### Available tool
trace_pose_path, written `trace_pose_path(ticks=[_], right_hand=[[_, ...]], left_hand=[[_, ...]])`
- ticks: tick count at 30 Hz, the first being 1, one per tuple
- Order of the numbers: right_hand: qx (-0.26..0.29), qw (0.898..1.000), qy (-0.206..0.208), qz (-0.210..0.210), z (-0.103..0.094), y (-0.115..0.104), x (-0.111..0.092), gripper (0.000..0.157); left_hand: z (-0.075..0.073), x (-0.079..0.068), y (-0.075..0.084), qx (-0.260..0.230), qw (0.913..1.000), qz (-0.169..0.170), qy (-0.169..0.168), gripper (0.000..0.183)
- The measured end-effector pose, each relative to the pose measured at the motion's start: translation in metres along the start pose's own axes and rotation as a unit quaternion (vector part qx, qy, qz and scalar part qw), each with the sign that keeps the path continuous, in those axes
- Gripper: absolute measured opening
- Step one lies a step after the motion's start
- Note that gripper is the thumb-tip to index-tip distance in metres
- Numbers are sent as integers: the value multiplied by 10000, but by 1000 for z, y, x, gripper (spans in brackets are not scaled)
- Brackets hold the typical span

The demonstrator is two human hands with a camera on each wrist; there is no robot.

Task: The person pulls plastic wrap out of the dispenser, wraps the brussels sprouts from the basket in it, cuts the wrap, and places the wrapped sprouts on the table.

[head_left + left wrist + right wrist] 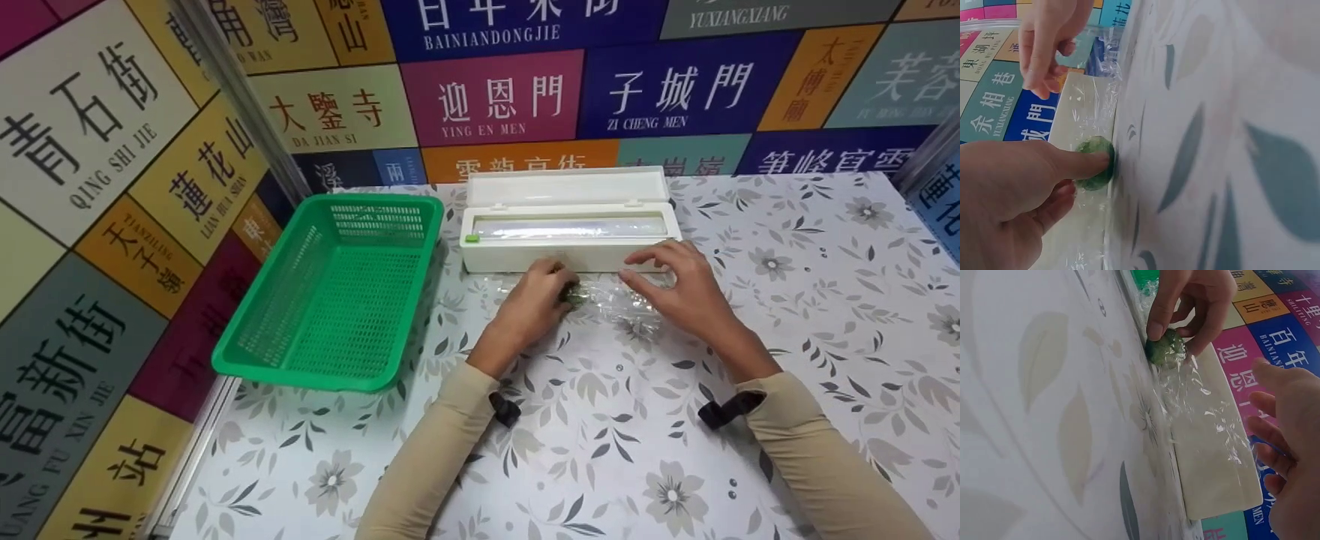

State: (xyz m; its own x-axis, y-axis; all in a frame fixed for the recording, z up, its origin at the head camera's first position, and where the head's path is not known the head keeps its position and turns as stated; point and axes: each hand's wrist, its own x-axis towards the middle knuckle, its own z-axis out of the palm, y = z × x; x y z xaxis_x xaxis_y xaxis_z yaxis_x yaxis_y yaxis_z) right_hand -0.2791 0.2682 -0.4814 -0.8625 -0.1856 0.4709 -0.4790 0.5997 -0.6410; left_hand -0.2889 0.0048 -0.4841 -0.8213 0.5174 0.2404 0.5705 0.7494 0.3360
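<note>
My left hand [532, 296] pinches a small, rounded green piece of produce [1095, 163] between thumb and fingers, low at the tabletop. Clear cling film [1202, 410] covers the green piece and stretches rightward from it, crinkled and shiny. Opposite, my right hand [686, 289] hovers by the film's right part with thumb and fingers parted; nothing shows between them. Directly behind both hands stands a white cling film box [570, 256], its lid [566, 186] raised. A film roll [570, 227] lies inside, and a small green slider [472, 238] sits at the front rim's left end.
A green plastic basket [409, 300] with perforated sides and floor stands left of the box. The table wears a white floral cloth [585, 465]. Sign-covered panels [495, 97] rise along the back and left side.
</note>
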Motion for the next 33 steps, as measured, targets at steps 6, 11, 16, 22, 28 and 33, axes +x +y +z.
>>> trace_pose_path(ticks=[6,11,16,22,28,33], right_hand=[[281,9991,-300,79,-2,5,-3,21],[352,9909,-1281,-199,4,-2,-7,36],[530,9818,-1681,-702,15,-20,-10,50],[613,9761,-1780,-1088,28,-31,-18,30],[889,9707,-1982,-1025,35,-31,-25,19],[1154,9628,-2354,-649,35,-32,-28,19]], left_hand=[[-6,-11,-5,-459,9982,291,245,32],[-12,-20,-8,-970,9927,519,492,30],[-13,-25,-9,-1232,9883,805,405,24],[-10,-30,-12,-1408,9846,1023,170,20],[-10,-34,-14,-1211,9843,1279,-118,21],[-12,-41,-16,-1417,9783,1466,-364,26]])
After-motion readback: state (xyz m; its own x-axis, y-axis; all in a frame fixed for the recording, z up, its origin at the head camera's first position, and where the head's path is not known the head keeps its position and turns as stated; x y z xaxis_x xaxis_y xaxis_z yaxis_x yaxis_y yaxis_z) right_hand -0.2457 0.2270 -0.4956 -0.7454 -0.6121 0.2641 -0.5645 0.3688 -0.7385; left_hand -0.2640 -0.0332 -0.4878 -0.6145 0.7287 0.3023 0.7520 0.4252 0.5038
